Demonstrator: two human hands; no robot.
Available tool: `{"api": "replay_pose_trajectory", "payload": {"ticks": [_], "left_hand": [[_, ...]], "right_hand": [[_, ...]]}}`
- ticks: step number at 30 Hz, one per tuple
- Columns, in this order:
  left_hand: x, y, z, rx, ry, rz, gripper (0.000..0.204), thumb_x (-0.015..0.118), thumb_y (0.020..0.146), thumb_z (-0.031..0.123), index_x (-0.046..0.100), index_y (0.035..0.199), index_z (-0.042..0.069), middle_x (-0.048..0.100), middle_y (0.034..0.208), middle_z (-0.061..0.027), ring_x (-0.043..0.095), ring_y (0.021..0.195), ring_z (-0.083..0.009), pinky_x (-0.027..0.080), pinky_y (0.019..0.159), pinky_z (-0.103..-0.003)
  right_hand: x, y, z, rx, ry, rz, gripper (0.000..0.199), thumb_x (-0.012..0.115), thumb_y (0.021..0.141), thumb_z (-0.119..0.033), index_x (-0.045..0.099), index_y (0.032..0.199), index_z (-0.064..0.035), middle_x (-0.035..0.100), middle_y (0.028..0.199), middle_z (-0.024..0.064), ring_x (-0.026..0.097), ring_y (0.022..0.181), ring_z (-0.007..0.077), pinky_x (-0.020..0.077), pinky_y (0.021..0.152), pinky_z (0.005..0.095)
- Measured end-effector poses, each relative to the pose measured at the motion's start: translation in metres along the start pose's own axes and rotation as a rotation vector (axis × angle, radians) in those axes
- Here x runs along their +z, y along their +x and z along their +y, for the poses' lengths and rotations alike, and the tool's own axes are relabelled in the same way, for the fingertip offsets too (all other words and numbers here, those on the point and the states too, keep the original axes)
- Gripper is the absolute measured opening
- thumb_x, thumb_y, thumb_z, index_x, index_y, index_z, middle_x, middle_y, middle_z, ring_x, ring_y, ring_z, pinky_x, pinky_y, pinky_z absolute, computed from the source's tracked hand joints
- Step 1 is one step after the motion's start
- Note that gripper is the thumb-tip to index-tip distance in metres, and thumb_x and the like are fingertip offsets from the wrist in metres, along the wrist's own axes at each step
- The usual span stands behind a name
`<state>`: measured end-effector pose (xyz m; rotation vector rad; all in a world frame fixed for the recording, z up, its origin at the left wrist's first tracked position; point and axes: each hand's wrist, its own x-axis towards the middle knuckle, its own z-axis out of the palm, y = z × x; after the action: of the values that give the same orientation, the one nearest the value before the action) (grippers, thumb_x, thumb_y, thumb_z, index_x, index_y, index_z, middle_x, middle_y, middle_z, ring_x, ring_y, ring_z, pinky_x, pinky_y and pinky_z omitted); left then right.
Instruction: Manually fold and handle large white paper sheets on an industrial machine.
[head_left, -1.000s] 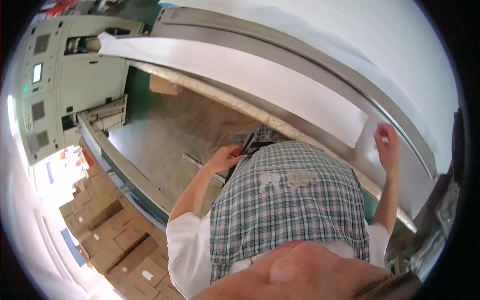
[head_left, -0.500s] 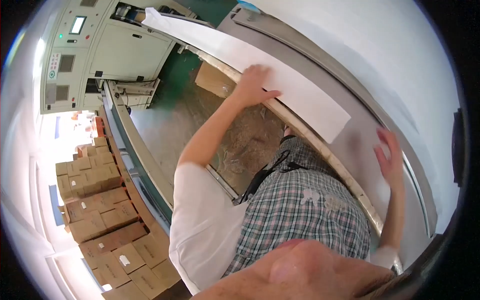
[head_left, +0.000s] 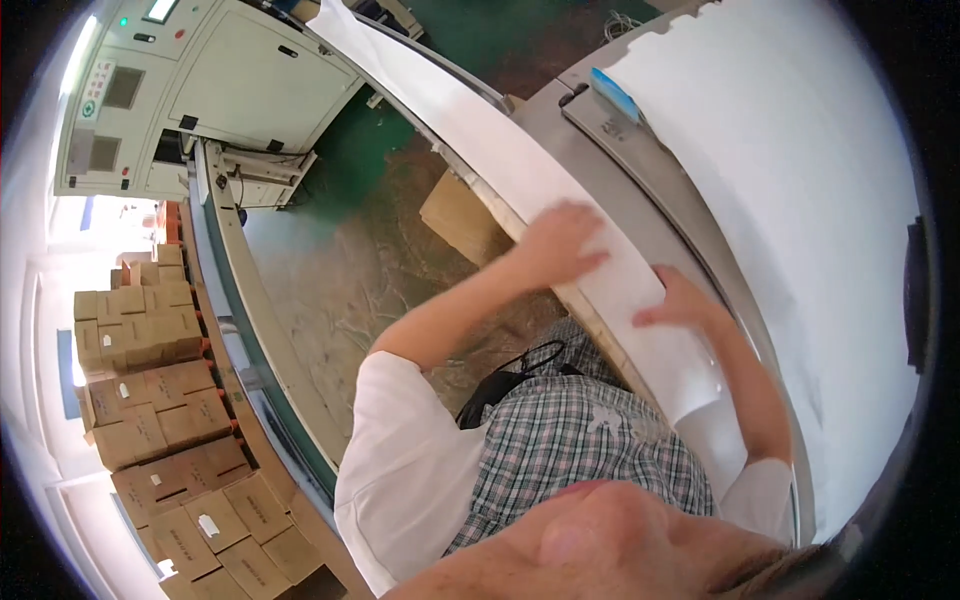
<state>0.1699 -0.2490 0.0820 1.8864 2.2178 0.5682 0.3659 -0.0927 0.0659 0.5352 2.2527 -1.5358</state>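
While stacked brown cartons (head_left: 160,420) are filling the nine o'clock rim, a pale grey control cabinet (head_left: 250,70) is standing at eleven o'clock, and a green-edged conveyor rail (head_left: 250,330) is curving down from it toward six o'clock. Past the rail, a worn green floor (head_left: 340,260) is showing, with one flat cardboard box (head_left: 465,215) lying on it near the centre. Just right of that box, the left hand (head_left: 560,245) is pressing down flat, fingers spread fairly wide, on a long white paper strip (head_left: 520,170) that is running from twelve o'clock down toward four o'clock. Further right, the right hand (head_left: 685,300) is resting on the same strip, fingers loosely curled and narrow, gripping nothing that I can make out. Both hands are lying near each other on the strip's lower half. Beyond them, a metal machine bed (head_left: 640,160) is bordering the strip, and a wide white sheet (head_left: 800,220) is covering the two o'clock side, with a small blue piece (head_left: 612,92) sitting at its upper edge.
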Motion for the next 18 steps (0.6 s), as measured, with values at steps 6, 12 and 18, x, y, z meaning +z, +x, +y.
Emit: {"api": "replay_pose_trajectory", "payload": {"ticks": [6, 12, 18], "left_hand": [[-0.045, 0.055, -0.277, -0.196, 0.532, 0.506, 0.033, 0.055, 0.077, 0.02, 0.053, 0.096, -0.007, 0.052, 0.101, -0.0234, 0.047, 0.097, -0.0376, 0.037, 0.089, -0.043], [-0.071, 0.075, -0.379, -0.471, 0.436, 0.507, 0.021, 0.051, 0.077, 0.016, 0.052, 0.082, -0.005, 0.053, 0.09, -0.0241, 0.049, 0.089, -0.0377, 0.04, 0.08, -0.044], [-0.083, 0.105, -0.412, -0.599, 0.508, 0.5, 0.03, 0.041, 0.084, 0.026, 0.053, 0.101, 0.004, 0.054, 0.1, -0.0201, 0.049, 0.098, -0.0352, 0.04, 0.083, -0.042]], "right_hand": [[-0.011, -0.046, 0.051, 0.205, -0.055, -0.192, 0.086, 0.081, 0.047, -0.032, 0.046, 0.119, -0.0004, 0.051, 0.117, 0.0174, 0.049, 0.108, 0.0269, 0.0376, 0.092, 0.0358], [0.008, -0.256, 0.196, 0.885, -0.166, -0.407, 0.096, 0.084, 0.034, -0.035, 0.048, 0.117, -0.0022, 0.055, 0.113, 0.0148, 0.051, 0.106, 0.0272, 0.0412, 0.09, 0.0337], [0.006, -0.31, 0.241, 0.956, -0.158, -0.42, 0.093, 0.084, 0.033, -0.033, 0.051, 0.113, -0.0027, 0.057, 0.109, 0.0149, 0.053, 0.102, 0.0281, 0.0426, 0.088, 0.0341]]}}
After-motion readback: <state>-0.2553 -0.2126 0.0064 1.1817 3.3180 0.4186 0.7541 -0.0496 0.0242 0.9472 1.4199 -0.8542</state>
